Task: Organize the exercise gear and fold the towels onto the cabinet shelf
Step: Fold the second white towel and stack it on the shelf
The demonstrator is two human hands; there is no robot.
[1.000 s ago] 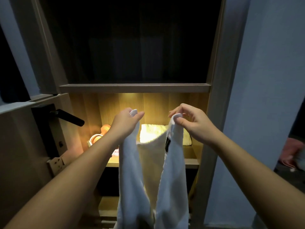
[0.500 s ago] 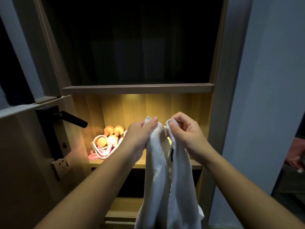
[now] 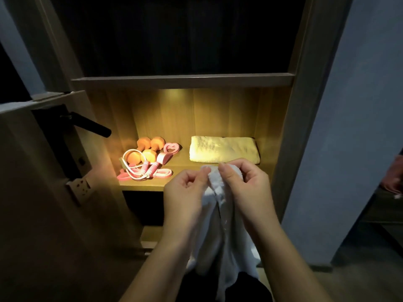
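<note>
Left hand [image 3: 185, 189] and right hand [image 3: 246, 184] side by side, fingers curled, both pinching white towel [image 3: 220, 236], forearms extended forward

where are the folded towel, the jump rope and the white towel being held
folded towel [image 3: 223, 149], head view, middle of its top face
jump rope [image 3: 150, 167], head view, on its pink handles
white towel [image 3: 222, 232], head view, middle of the hanging cloth

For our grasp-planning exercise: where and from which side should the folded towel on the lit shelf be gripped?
The folded towel is probably best gripped along its front long edge, coming from the open front. It lies flat across the shelf, tucked toward its back right corner, so that edge is the most open.
</note>
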